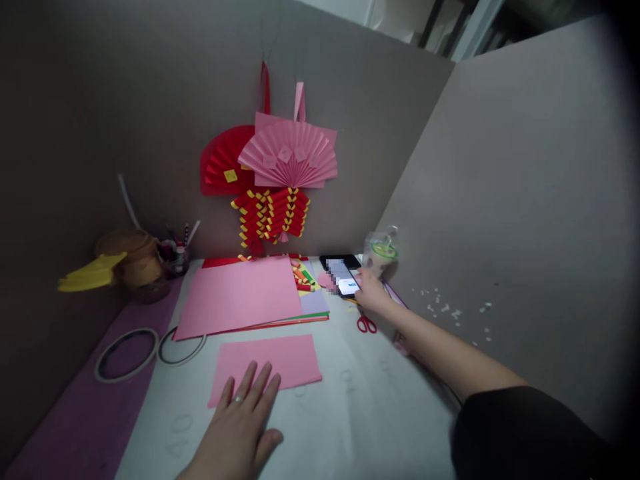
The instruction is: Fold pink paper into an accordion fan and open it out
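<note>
A paper-craft desk [350, 413] seen from above, inside a grey cubicle. At six o'clock the left hand [240, 427] lies flat, fingers spread and released, its fingertips resting on the near edge of a small pink sheet [280, 360]; it presses the sheet down and grasps nothing. At two o'clock the right hand [373, 293] stretches out to a lit phone [345, 277], its fingertips at the phone's near edge. How far the fingers are curled cannot be told at this size, but the hand seems to touch rather than hold.

As for progress, the small pink sheet is flat and unfolded, so work on it looks barely begun. Finished pieces hang on the wall at twelve o'clock: a pink paper fan [290, 157] overlapping a red paper fan [223, 163], with a red and yellow firecracker string [270, 217] below.

A larger pink sheet [240, 293] tops a stack of coloured paper at eleven o'clock. Red scissors [367, 325] lie just under the right wrist. Two tape rings [125, 353] sit at nine o'clock, and a clear lidded cup [383, 250] stands beyond the phone.
</note>
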A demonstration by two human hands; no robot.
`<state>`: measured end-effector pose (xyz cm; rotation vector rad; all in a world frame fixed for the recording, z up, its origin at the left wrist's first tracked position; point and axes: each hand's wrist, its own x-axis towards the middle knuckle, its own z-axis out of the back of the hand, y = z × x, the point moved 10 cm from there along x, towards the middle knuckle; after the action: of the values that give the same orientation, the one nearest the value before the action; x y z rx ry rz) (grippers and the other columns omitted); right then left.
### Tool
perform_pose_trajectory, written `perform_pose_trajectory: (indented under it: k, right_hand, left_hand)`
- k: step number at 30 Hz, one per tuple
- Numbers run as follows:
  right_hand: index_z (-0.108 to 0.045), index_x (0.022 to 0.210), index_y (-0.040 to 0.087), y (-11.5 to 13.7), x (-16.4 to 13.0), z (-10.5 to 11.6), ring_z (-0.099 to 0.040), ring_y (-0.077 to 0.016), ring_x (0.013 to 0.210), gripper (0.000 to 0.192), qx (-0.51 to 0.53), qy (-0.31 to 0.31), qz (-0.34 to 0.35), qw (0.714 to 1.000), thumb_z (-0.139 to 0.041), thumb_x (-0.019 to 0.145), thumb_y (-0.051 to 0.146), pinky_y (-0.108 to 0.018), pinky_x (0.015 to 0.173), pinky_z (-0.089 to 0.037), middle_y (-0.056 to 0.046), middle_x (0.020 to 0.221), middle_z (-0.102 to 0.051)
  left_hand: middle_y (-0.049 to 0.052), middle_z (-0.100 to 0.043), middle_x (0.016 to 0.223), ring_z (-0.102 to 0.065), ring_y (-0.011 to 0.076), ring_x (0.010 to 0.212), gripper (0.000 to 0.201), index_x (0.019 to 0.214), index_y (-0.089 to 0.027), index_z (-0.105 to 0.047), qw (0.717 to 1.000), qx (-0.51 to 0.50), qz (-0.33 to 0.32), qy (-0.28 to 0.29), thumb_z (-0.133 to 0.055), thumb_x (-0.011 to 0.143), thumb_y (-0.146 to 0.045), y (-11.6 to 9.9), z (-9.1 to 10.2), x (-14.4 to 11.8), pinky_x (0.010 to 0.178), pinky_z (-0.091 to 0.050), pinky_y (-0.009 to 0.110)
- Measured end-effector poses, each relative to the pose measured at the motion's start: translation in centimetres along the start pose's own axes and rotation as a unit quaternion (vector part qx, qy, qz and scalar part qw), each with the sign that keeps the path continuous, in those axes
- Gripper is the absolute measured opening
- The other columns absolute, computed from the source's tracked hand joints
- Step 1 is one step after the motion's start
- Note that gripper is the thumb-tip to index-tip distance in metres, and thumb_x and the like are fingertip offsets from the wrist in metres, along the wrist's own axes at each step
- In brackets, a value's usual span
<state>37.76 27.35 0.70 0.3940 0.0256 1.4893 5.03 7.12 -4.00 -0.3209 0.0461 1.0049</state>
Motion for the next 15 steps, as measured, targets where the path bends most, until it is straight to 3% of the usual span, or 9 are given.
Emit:
perform_pose_trajectory:
  k: [3, 10, 15]
  right_hand:
    - [-0.046, 0.115, 0.014, -0.5, 0.0, 0.2, -0.054, -0.0232, 0.106, 0.05, 0.034, 0.016, 0.032, 0.999, -0.048, 0.067, 0.001, -0.029, 0.089, -0.039, -0.013, 0.112, -0.061]
    - [-0.051, 0.105, 0.018, -1.4, -0.1, -1.6, -0.058, -0.0202, 0.095, 0.044, 0.063, 0.047, 0.027, 0.997, -0.05, 0.065, -0.001, -0.025, 0.08, -0.042, -0.009, 0.102, -0.063]
    - [-0.048, 0.111, 0.017, -2.3, 0.6, -0.8, -0.055, -0.0218, 0.105, 0.05, 0.094, 0.0, 0.02, 0.995, -0.05, 0.064, -0.002, -0.031, 0.09, -0.041, -0.012, 0.112, -0.061]
  left_hand:
    - [0.001, -0.013, 0.151, -0.014, 0.0317, 0.139, 0.063, 0.144, -0.032, -0.017, 1.0, 0.017, -0.006, -0.016, -0.043, 0.088, -0.041, 0.3, -0.3, 0.1, 0.108, -0.023, 0.058]
    - [0.001, -0.016, 0.15, -0.017, 0.0311, 0.138, 0.063, 0.144, -0.033, -0.016, 0.999, 0.04, -0.016, -0.029, -0.042, 0.088, -0.044, 0.2, -0.1, 0.2, 0.106, -0.027, 0.056]
    - [0.001, -0.014, 0.15, -0.016, 0.0314, 0.138, 0.064, 0.144, -0.032, -0.017, 0.999, 0.039, -0.014, -0.016, -0.043, 0.087, -0.042, 0.3, -0.3, 0.4, 0.106, -0.026, 0.057]
